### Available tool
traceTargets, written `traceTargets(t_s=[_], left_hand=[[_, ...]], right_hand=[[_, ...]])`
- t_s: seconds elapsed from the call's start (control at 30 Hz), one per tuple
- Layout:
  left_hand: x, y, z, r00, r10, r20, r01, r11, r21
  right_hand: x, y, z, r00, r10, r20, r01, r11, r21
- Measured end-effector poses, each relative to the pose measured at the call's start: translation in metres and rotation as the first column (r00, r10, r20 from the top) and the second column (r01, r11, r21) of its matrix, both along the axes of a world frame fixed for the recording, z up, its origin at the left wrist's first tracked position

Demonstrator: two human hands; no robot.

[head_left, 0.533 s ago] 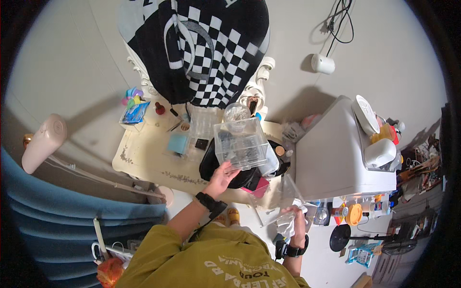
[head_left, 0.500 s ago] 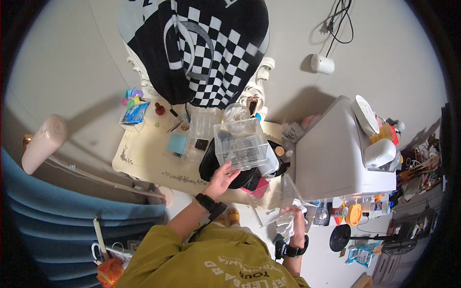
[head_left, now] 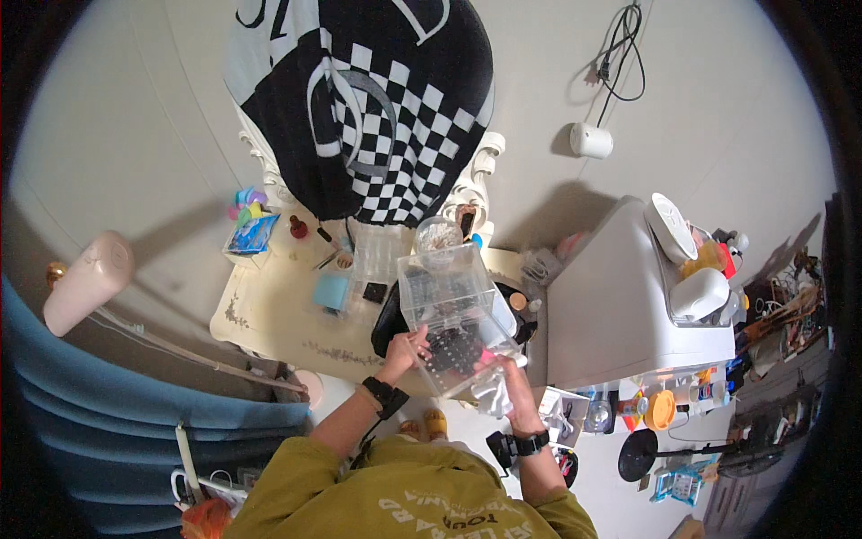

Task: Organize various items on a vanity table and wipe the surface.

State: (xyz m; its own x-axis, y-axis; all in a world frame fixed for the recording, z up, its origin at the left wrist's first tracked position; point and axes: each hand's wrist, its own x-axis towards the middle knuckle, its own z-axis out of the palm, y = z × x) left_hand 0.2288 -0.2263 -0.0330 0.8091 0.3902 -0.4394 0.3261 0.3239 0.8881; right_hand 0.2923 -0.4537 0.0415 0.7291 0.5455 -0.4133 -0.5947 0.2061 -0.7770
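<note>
A clear plastic box (head_left: 453, 314) with dark items inside is held tilted above the cream dressing table (head_left: 269, 314). My left hand (head_left: 404, 349) grips its lower left edge. My right hand (head_left: 514, 388) is at the box's lower right corner, touching a crumpled clear plastic bag (head_left: 489, 391) there. Both wrists wear dark bands. Behind the box stands a round clear jar (head_left: 438, 235).
A black-and-white checkered cloth (head_left: 377, 108) drapes the mirror behind the table. A light blue pad (head_left: 332, 292), small bottles and colourful items (head_left: 251, 220) lie on the tabletop. A white cabinet (head_left: 620, 305) stands right, a blue chair (head_left: 108, 404) left, clutter on the floor at right.
My right hand has risen from low near my body up to the box's lower right corner. The box has tilted and come nearer to me.
</note>
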Motion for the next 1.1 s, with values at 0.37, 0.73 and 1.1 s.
traceTargets(t_s=[0.37, 0.73, 1.1], left_hand=[[-0.061, 0.001, 0.037, 0.995, -0.102, 0.014, 0.102, 0.994, -0.03], [-0.05, -0.019, 0.087, 0.991, -0.124, 0.055, 0.133, 0.974, -0.181], [-0.033, -0.019, 0.07, 0.999, 0.0, 0.048, 0.005, 0.995, -0.102]], right_hand=[[-0.008, 0.043, 0.015, 0.993, -0.117, -0.012, 0.118, 0.991, 0.065], [-0.004, 0.039, -0.003, 0.988, -0.112, 0.108, 0.108, 0.993, 0.039], [0.007, 0.056, -0.016, 0.99, -0.113, 0.079, 0.115, 0.993, -0.013]])
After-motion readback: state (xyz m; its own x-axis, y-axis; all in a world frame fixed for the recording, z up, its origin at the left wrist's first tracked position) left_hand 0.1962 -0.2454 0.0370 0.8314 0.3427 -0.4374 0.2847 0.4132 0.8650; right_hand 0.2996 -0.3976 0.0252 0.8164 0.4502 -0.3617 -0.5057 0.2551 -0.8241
